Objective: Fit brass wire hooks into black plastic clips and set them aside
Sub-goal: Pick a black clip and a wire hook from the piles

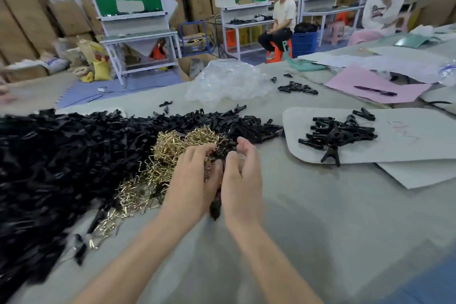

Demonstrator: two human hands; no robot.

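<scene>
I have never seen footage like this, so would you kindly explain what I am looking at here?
There is no machine: these are a person's bare hands, filmed by a camera worn on their head, looking forward and down. The left hand holds a black clip. The right hand is cupped against it, and whether it grips too is unclear. On the grey table lie a big heap of clips at left and a pile of brass hooks beside it. At right, a smaller clip pile sits on a grey sheet, probably the finished ones.
</scene>
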